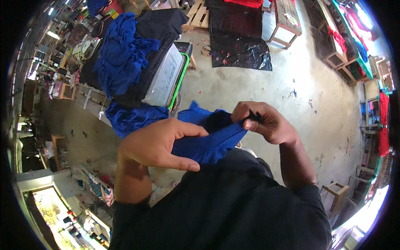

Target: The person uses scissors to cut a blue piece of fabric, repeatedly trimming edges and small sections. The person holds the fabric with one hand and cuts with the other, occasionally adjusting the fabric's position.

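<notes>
A piece of blue fabric [210, 143] with a black part inside its fold is held up in front of my body. My left hand [160, 143] grips its left side, thumb along the near face and the other fingers partly hidden in the cloth. At the upper right corner my right hand [266, 123] pinches the edge between thumb and fingers, where a bit of black material shows. Just beyond my left hand, more blue cloth [135, 118] hangs down from a pile of blue fabric [121, 54].
Under the pile stands a clear plastic box [166, 77] with a green rim [180, 79]. Black plastic sheeting [239, 52] lies on the concrete floor ahead, beside a wooden pallet [198, 16] and a wooden bench [287, 21]. A wooden stool [335, 191] stands at right.
</notes>
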`<act>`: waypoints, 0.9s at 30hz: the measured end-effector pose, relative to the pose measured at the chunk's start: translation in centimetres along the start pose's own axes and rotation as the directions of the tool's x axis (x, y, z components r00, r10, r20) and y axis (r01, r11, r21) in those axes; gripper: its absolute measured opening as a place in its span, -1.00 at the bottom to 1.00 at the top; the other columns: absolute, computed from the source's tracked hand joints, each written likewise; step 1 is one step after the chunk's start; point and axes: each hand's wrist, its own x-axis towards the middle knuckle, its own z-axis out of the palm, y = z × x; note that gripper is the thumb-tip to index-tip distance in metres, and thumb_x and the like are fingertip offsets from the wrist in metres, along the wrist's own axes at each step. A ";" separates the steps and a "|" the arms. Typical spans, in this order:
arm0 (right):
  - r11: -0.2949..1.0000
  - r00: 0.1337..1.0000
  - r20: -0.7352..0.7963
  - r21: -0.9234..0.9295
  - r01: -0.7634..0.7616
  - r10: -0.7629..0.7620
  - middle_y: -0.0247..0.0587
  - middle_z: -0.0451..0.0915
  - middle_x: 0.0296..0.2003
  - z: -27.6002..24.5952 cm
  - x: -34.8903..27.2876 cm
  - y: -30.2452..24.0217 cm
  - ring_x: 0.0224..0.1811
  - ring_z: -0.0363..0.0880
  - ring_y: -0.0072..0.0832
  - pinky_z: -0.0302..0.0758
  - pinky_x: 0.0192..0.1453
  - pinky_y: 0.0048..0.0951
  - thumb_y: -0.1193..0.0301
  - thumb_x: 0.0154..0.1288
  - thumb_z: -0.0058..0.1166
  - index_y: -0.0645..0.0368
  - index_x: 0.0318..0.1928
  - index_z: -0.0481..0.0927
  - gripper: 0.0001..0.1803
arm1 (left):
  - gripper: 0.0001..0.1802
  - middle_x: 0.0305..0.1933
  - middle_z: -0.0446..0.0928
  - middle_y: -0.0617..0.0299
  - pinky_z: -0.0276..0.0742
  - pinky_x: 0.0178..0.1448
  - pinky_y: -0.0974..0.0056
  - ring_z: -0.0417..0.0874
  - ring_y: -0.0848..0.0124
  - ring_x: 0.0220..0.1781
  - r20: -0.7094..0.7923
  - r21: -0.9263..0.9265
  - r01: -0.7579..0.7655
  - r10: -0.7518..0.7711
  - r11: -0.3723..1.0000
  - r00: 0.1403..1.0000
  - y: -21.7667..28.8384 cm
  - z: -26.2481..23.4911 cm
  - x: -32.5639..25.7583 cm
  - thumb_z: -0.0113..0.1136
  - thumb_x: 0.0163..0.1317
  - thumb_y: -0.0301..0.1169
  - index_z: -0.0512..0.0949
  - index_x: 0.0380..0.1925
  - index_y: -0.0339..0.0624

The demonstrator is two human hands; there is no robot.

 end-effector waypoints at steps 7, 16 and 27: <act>0.998 0.998 -0.053 0.050 -0.026 0.028 -0.37 0.47 -0.42 -2.7 -8.1 -2.2 -0.33 0.38 -0.61 0.37 -0.21 -0.46 0.30 0.54 0.08 0.26 -0.17 0.57 -0.76 | -0.47 -0.30 0.66 0.17 0.49 -0.09 0.40 0.63 0.54 -0.27 0.091 0.119 0.049 -0.060 0.992 0.994 6.3 5.8 4.1 0.56 0.01 -0.27 0.61 -0.07 -0.33; 0.991 0.977 -0.211 0.125 0.055 -0.028 -0.36 0.47 -0.41 -3.3 -11.5 -1.8 -0.33 0.35 -0.60 0.32 -0.22 -0.44 0.25 0.51 0.12 0.24 -0.25 0.54 -0.72 | -0.54 -0.37 0.68 0.27 0.52 -0.19 0.41 0.65 0.53 -0.39 0.091 0.134 0.043 -0.055 0.990 0.994 8.3 8.2 7.2 0.55 -0.01 -0.31 0.62 -0.14 -0.31; 0.993 0.976 -0.201 0.073 0.095 -0.079 -0.26 0.55 -0.36 -3.8 -11.3 -2.0 -0.29 0.46 -0.54 0.42 -0.14 -0.42 0.36 0.49 0.12 0.26 -0.20 0.56 -0.80 | -0.56 -0.37 0.71 0.16 0.56 -0.23 0.40 0.75 0.43 -0.37 0.103 0.190 -0.006 -0.014 0.982 0.995 8.6 7.6 7.9 0.54 -0.04 -0.34 0.64 -0.17 -0.32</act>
